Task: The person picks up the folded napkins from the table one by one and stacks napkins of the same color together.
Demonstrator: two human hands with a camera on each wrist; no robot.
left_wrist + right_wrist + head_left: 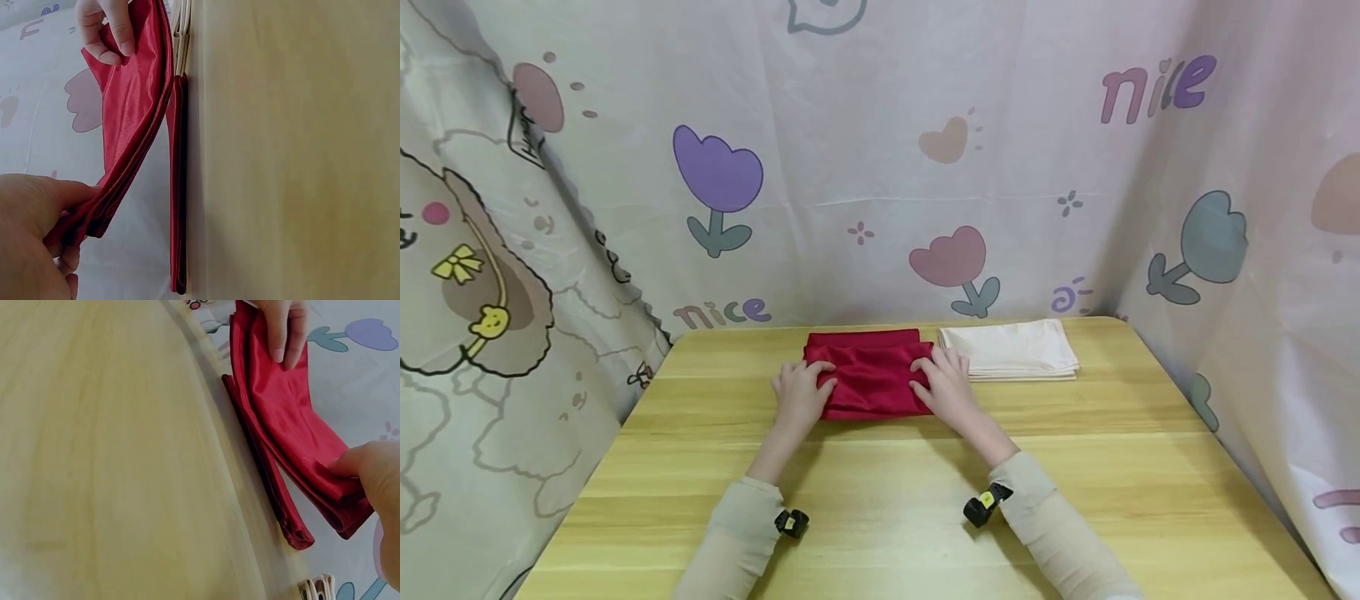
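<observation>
A folded red satin cloth (pixel 880 379) hangs between my two hands, its layers sagging a little in the middle. My left hand (pixel 799 392) pinches its left end, thumb on top and fingers beneath in the left wrist view. At the other end my right hand (pixel 946 383) grips the cloth the same way, the thumb pressing its upper face. Under and behind it lies a second folded red cloth (pixel 178 187), flat on the table, its far strip showing in the head view. In both wrist views a gap separates the held cloth from the lower one.
A folded white cloth (pixel 1011 350) lies at the back right of the wooden table (pixel 880 517), close beside my right hand. Behind the table hangs a printed curtain (pixel 850 167), with more curtain along both sides.
</observation>
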